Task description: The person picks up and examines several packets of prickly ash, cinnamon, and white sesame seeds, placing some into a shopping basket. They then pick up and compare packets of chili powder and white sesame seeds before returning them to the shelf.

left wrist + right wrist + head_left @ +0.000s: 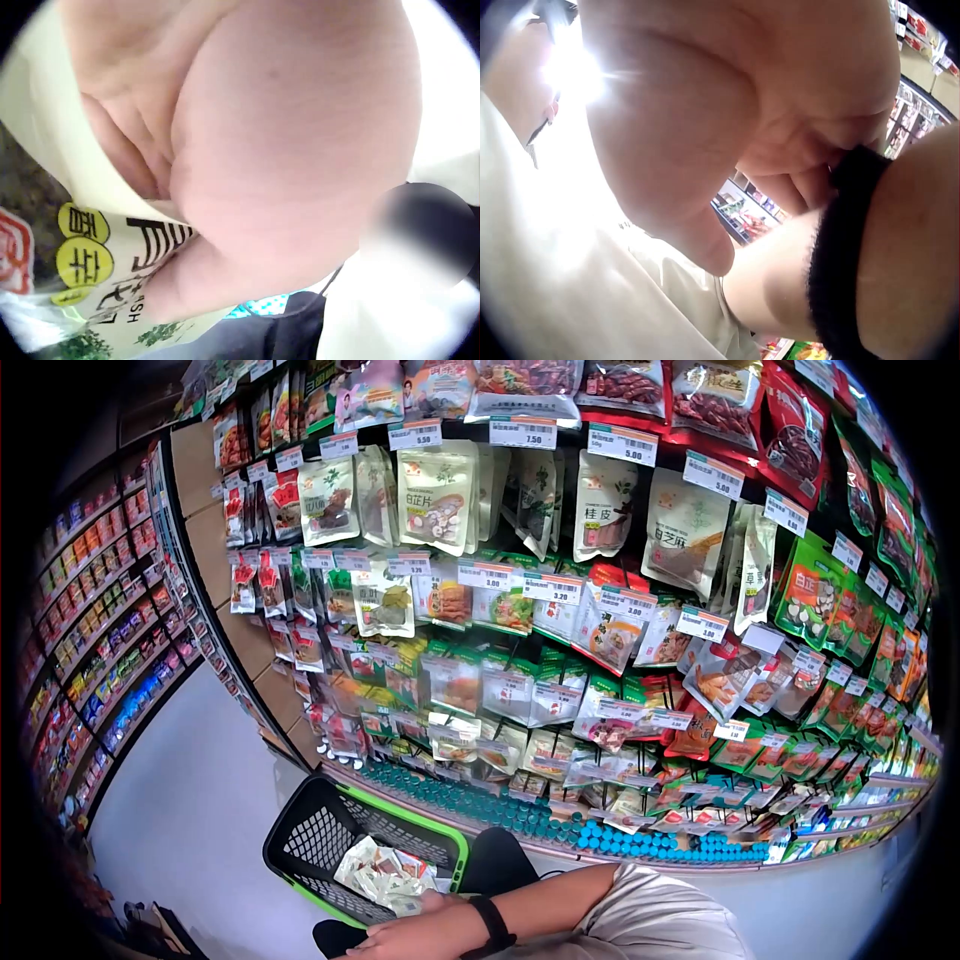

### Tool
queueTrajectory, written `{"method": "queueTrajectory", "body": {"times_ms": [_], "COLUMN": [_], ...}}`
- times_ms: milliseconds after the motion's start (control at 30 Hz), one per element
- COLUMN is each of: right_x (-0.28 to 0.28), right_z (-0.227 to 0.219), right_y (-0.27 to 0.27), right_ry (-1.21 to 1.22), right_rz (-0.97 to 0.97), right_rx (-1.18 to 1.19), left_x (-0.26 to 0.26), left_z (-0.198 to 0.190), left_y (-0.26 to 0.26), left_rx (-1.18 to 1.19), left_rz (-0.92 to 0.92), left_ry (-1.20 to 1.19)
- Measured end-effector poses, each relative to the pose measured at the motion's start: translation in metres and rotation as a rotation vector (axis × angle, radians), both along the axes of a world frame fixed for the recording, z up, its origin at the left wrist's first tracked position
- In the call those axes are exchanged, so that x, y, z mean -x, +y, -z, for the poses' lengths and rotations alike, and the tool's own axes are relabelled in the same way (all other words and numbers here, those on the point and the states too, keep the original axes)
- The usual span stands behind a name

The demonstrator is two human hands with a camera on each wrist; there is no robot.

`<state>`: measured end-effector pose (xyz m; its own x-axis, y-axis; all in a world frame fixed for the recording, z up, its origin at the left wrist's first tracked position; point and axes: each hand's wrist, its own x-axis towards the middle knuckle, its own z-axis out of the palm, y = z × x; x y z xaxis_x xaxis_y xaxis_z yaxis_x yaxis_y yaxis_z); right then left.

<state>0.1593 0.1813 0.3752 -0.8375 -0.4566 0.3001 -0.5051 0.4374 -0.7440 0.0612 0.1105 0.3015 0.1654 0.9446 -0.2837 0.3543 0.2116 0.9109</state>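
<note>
In the left wrist view, my left hand (pixel 292 127) grips a pale spice packet (pixel 124 259) with yellow round labels and dark lettering, the thumb pressed across its front. In the head view this hand (pixel 437 901) is mostly hidden behind my right forearm, at the basket's near side. My right hand (pixel 405 940) lies across the left wrist, back up, at the bottom of the head view. The right wrist view shows the right hand (pixel 735 97) close over a forearm with a black wristband (pixel 847 247); its fingertips are partly hidden there.
A black shopping basket (pixel 303 807) with a green rim stands on the floor, with several packets (pixel 385 872) in it. Ahead, a tall rack carries hanging spice bags (pixel 437 495) and price tags. Teal-capped jars (pixel 500 813) line its bottom. Another stocked shelf (pixel 110 600) stands left across the pale floor.
</note>
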Motion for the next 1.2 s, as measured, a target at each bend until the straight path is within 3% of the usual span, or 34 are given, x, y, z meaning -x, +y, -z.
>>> {"method": "queueTrajectory", "body": {"times_ms": [33, 133, 167, 200, 300, 333, 367, 400, 433, 467, 533, 567, 667, 700, 733, 800, 833, 867, 900, 967, 1033, 1067, 1133, 1200], "right_x": [0.003, -0.02, -0.028, -0.034, -0.067, -0.077, -0.083, -0.089, -0.093, -0.095, -0.087, -0.083, -0.074, -0.071, -0.067, -0.063, -0.063, -0.064, -0.064, -0.059, -0.066, -0.063, -0.058, -0.055], "right_z": [-0.009, -0.031, -0.039, -0.008, -0.004, 0.002, 0.007, 0.013, 0.021, 0.028, 0.045, 0.045, 0.029, 0.02, 0.005, -0.037, -0.062, -0.09, -0.123, -0.18, -0.231, -0.242, -0.263, -0.274], "right_y": [0.009, 0.043, 0.06, 0.07, 0.113, 0.12, 0.122, 0.123, 0.124, 0.121, 0.103, 0.102, 0.114, 0.12, 0.125, 0.147, 0.168, 0.193, 0.218, 0.272, 0.288, 0.304, 0.331, 0.331], "right_ry": [-0.073, -0.153, -0.286, 0.06, 0.158, 0.197, 0.223, 0.023, -0.177, -0.379, -0.171, -0.133, -0.159, -0.19, -0.073, 0.056, 0.282, 0.383, 0.589, 0.764, 0.569, 0.613, 0.642, 0.612], "right_rz": [-0.109, -0.026, 0.015, 0.22, 0.691, 0.89, 1.053, 0.97, 0.875, 0.772, 0.702, 0.764, 0.843, 0.847, 0.846, 1.026, 1.105, 1.294, 1.295, 1.191, 1.361, 1.351, 1.433, 1.484], "right_rx": [-0.044, 0.099, 0.156, 0.176, 0.191, 0.208, 0.166, 0.292, 0.412, 0.526, 0.711, 0.742, 0.769, 0.766, 0.735, 0.481, 0.347, 0.164, 0.192, 0.26, 0.055, 0.048, -0.276, -0.354], "left_x": [0.002, 0.008, 0.011, 0.014, 0.029, 0.022, 0.02, 0.014, 0.019, 0.019, 0.015, 0.015, -0.003, -0.001, -0.001, 0.018, 0.018, 0.019, 0.023, 0.034, 0.042, 0.044, 0.049, 0.058], "left_z": [-0.001, -0.005, -0.005, -0.006, -0.005, -0.015, -0.029, -0.055, -0.046, -0.039, -0.022, 0.0, -0.031, -0.035, -0.05, -0.063, -0.079, -0.093, -0.097, -0.101, -0.102, -0.103, -0.106, -0.094], "left_y": [0.002, 0.012, 0.016, 0.021, 0.026, 0.025, 0.017, 0.014, 0.016, 0.017, 0.019, 0.024, 0.038, 0.046, 0.048, 0.051, 0.053, 0.052, 0.049, 0.04, 0.033, 0.028, 0.022, 0.015], "left_rx": [-0.012, -0.039, -0.044, -0.046, 0.01, -0.042, 0.094, 0.229, 0.161, 0.104, -0.003, 0.012, -0.056, -0.13, -0.192, -0.229, -0.292, -0.354, -0.409, -0.417, -0.415, -0.412, -0.389, -0.401], "left_rz": [0.028, 0.089, 0.096, 0.091, -0.066, -0.313, -0.418, -0.525, -0.546, -0.523, -0.478, -0.538, -0.657, -0.573, -0.544, -0.369, -0.373, -0.379, -0.377, -0.349, -0.349, -0.363, -0.395, -0.369], "left_ry": [0.053, 0.187, 0.218, 0.237, 0.165, -0.221, -0.296, -0.372, -0.496, -0.447, -0.352, -0.475, -0.784, -0.705, -0.631, -0.632, -0.666, -0.698, -0.693, -0.593, -0.505, -0.481, -0.473, -0.496]}}
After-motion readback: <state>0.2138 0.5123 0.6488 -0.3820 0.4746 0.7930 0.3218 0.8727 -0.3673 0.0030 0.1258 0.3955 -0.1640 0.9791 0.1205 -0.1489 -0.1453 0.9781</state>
